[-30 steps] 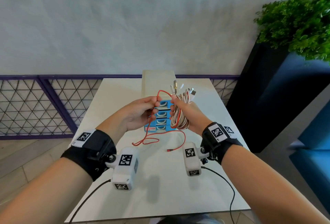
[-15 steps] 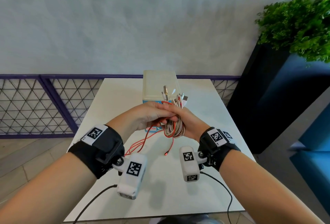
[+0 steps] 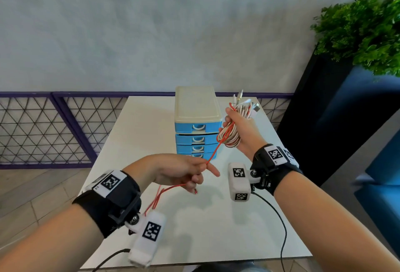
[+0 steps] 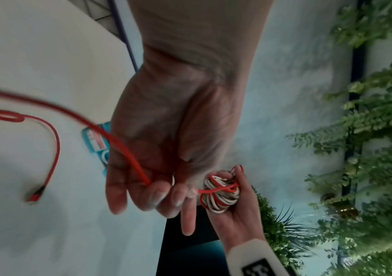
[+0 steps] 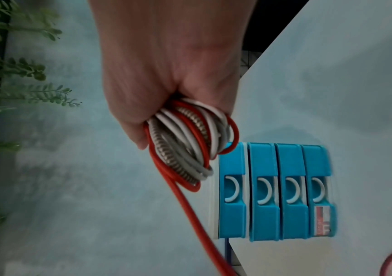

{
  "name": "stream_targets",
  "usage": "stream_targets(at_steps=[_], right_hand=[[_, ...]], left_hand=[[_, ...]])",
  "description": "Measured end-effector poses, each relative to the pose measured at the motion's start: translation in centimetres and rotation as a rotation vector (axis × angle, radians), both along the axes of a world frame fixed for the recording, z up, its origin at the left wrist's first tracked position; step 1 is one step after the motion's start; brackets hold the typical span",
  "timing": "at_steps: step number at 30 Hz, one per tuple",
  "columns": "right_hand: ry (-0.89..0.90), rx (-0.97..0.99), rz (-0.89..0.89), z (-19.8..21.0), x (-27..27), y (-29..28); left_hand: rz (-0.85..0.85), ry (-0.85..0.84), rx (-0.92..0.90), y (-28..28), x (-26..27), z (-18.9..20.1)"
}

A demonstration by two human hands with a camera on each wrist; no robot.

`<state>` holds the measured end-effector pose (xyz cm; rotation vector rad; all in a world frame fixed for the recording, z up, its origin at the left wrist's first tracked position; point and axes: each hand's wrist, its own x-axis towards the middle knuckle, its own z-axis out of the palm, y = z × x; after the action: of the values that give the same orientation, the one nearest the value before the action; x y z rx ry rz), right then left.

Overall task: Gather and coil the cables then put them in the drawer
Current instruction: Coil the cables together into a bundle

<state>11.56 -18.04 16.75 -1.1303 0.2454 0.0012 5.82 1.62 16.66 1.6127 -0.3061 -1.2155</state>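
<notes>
A: Head view first: where does the thin red cable [image 3: 213,152] run?

B: From the coiled bundle of white, braided and red cables [image 3: 229,136] in the right hand [image 3: 240,133], down and toward the person's left to the left hand [image 3: 184,170]. That stretch is taut and slants between the two hands. Past the left hand the slack hangs in loops toward the white table [image 3: 216,228].

A: And the grips?

B: The right hand is closed in a fist around the bundle, plug ends sticking out above it. The left hand pinches the red cable with curled fingers, its index finger pointing out straight. The left wrist view shows the free red plug [image 4: 35,195] dangling off to the side.

A: So which hand is nearer the loose end?

B: The left. I'd judge it should carry each next loop up to the bundle. The blue four-drawer plastic organiser with a cream top [image 3: 198,133] stands just beside the right hand, every drawer closed.

A: Room?

B: Bare tabletop in front; the slack hangs well inside its near edge.
</notes>
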Motion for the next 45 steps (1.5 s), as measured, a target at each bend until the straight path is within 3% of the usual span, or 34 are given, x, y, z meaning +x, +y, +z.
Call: stream_targets(at_steps=[2,4,6,8,15,19,23,27,31,34,36,40,45], right_hand=[[0.001,0.008,0.079,0.3,-0.5,0.2],[0.032,0.007,0.178,0.9,-1.2,0.5],[0.059,-0.048,0.256,1.6,-1.9,0.6],[0.046,-0.128,0.293,2.0,-2.2,0.7],[0.040,-0.376,0.447,2.1,-2.9,2.0],[0.097,-0.388,0.582,2.0,-3.4,2.4],[0.040,-0.562,0.643,2.4,-4.0,2.6],[-0.018,-0.717,0.572,2.1,-3.9,2.0],[-0.031,-0.551,0.398,1.5,-3.3,0.3],[-0.016,-0.452,0.262,1.1,-2.8,-0.6],[-0.009,-0.420,0.217,0.9,-2.5,-0.8],[-0.019,-0.386,0.227,0.1,-2.2,0.1],[-0.060,-0.357,0.316,0.2,-2.9,2.3]], left_hand=[[-0.029,-0.107,0.126,0.1,0.4,-0.1],[-0.018,-0.387,0.305,-0.3,0.8,0.4],[0.092,-0.683,0.441,-0.5,1.5,0.5],[0.230,-0.846,0.485,-0.5,2.0,0.6],[0.469,-1.114,0.287,-1.7,1.6,2.3],[0.476,-1.162,0.407,-1.9,1.6,2.5],[0.478,-1.121,0.511,-1.6,1.7,1.9],[0.478,-0.876,0.466,-0.7,2.6,1.6],[0.368,-0.618,0.296,1.9,3.2,1.7],[0.406,-0.280,0.048,2.8,2.9,1.6],[0.446,-0.141,-0.050,2.7,2.7,1.5],[0.540,-0.046,-0.194,0.5,2.0,2.0],[0.581,-0.043,-0.269,-2.6,1.5,2.8]])
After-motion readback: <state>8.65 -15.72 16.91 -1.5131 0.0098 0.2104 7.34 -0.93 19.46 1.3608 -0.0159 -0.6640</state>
